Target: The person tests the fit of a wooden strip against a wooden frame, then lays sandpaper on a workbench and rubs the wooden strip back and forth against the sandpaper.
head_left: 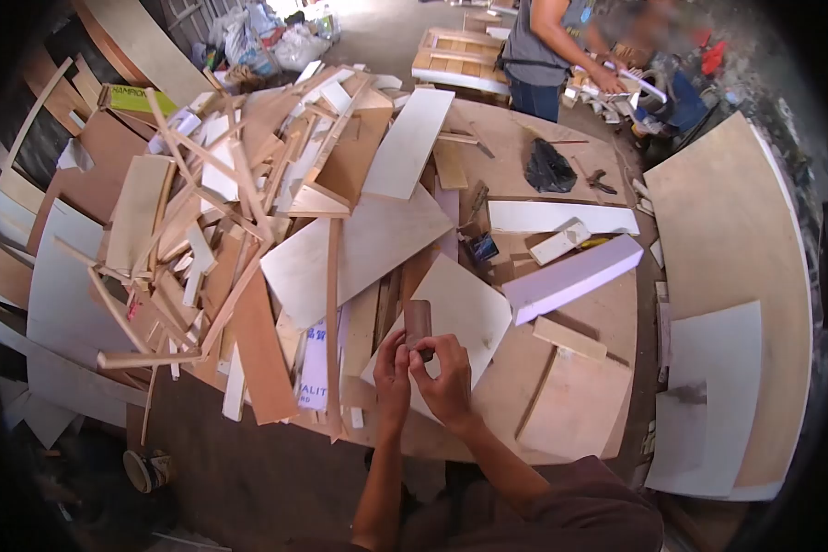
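Observation:
Both my hands meet over the near middle of the workbench (561, 442), above a pale board (469, 308). Between them is a small brown block (418, 322), held upright. My left hand (393, 373) is closed at the block's lower left side, with its fingertips against it. My right hand (445, 375) pinches the block's lower right part between thumb and fingers. The block's bottom end is partly hidden by the fingers.
A large heap of wood offcuts (239, 184) covers the bench's left side. On the right lie a long white box-shaped piece (575, 276), a square board (575, 405), a black plastic bag (550, 166) and pliers (602, 181). A co-worker (543, 55) stands beyond the bench.

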The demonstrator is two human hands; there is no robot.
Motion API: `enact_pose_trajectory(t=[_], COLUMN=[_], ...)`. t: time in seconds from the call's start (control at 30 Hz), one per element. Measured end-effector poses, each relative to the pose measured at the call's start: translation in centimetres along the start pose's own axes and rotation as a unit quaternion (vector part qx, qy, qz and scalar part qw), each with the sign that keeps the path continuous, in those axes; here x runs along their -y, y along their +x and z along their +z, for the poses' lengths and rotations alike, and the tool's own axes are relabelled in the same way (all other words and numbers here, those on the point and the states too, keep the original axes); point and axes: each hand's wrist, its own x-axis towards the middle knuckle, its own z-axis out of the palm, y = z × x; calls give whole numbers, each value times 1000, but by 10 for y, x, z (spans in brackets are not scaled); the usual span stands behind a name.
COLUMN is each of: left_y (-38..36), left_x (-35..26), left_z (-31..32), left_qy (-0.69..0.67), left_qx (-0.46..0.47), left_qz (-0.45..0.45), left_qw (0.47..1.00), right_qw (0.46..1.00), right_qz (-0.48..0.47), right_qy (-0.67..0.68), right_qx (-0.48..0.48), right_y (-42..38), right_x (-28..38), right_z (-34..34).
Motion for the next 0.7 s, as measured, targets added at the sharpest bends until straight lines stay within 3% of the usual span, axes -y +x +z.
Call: enact_pose_trajectory(t=[0.17, 0.23, 0.3, 0.37, 0.5, 0.6, 0.7], left_y=[-81, -116, -142, -177, -220, -240, -246], left_x=[-36, -58, -66, -77, -84, -93, -95], left_z=[-77, -112, -147, -183, -248, -283, -308], left_qy=[-59, -79, -75, -122, -121, -113, -123], left_qx=[82, 106, 110, 79, 96, 122, 131], left_qz=[-1, -1, 18, -36, -38, -27, -21], left_qw=[995, 991, 991, 989, 987, 986, 984], right_qw=[1000, 993, 994, 961, 968, 955, 969], right_qz=[4, 76, 70, 161, 95, 159, 108], right_qy=[26, 94, 74, 194, 206, 205, 148], right_qx=[5, 8, 45, 112, 108, 147, 168], right_y=[-93, -136, -172, -212, -259, -281, -288], right_x=[71, 105, 122, 140, 181, 195, 205], right_z=[1, 8, 19, 34, 49, 58, 73])
